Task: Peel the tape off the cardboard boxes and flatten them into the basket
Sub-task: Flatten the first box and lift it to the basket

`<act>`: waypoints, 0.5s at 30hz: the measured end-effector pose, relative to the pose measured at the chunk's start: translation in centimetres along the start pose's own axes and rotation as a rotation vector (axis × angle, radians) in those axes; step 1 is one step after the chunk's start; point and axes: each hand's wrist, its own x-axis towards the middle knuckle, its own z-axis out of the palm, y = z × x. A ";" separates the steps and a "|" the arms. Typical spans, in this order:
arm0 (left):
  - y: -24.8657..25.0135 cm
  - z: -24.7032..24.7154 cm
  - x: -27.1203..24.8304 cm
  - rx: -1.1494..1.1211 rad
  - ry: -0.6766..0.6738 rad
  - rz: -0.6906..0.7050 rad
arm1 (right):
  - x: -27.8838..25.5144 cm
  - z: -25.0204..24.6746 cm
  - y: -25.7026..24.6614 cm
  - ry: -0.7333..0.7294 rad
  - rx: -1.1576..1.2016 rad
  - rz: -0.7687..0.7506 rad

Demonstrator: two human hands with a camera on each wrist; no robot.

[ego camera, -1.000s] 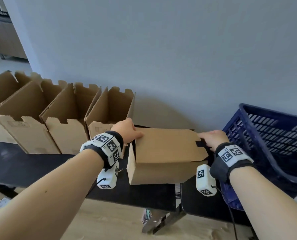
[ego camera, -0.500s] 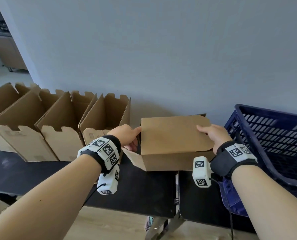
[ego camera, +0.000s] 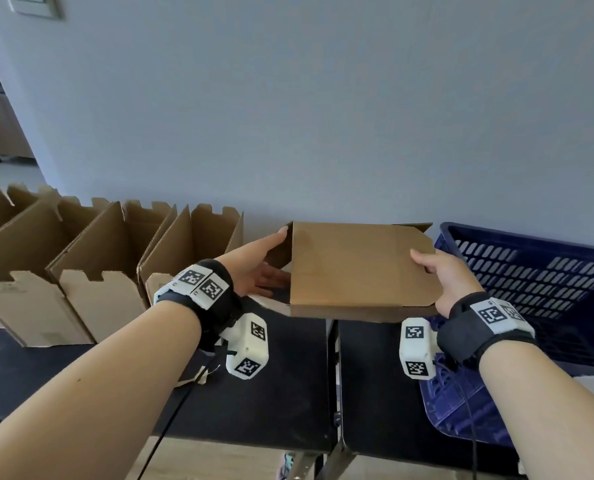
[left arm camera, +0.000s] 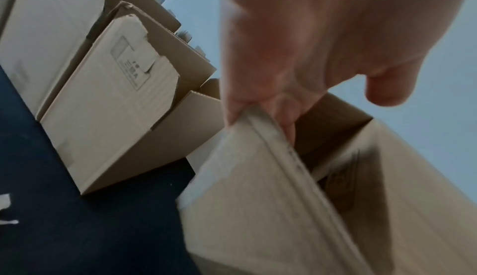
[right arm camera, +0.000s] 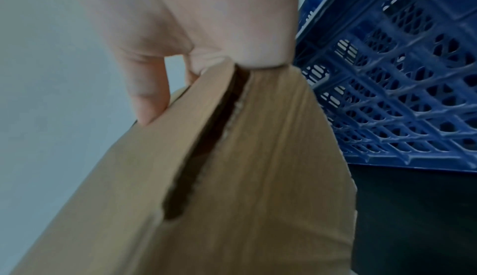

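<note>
We cannot see the fingers of the right hand (ego camera: 442, 278); they are tucked under the box (ego camera: 357, 268). The basket (ego camera: 538, 271) runs off the right edge. Both wrist pictures are blurry, so the print on the next box (left arm camera: 129, 69) is too fuzzy to read.

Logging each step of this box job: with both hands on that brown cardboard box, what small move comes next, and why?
Probably press the brown cardboard box flatter: left hand and right hand hold its ends, its left end still gapes, and the blue plastic basket waits alongside.
</note>
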 end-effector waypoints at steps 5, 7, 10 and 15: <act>0.7 1.2 -0.4 -0.064 0.012 0.085 | -0.8 0.0 0.4 -0.055 -0.005 0.018; 0.8 1.4 -0.5 -0.089 0.029 0.100 | -1.1 0.1 0.4 -0.048 -0.004 0.004; 0.6 1.4 -0.5 -0.108 0.105 0.127 | -1.2 0.0 0.4 -0.046 0.013 -0.018; 0.3 1.3 0.0 -0.116 0.270 0.241 | -1.2 -0.1 0.5 -0.048 -0.004 -0.048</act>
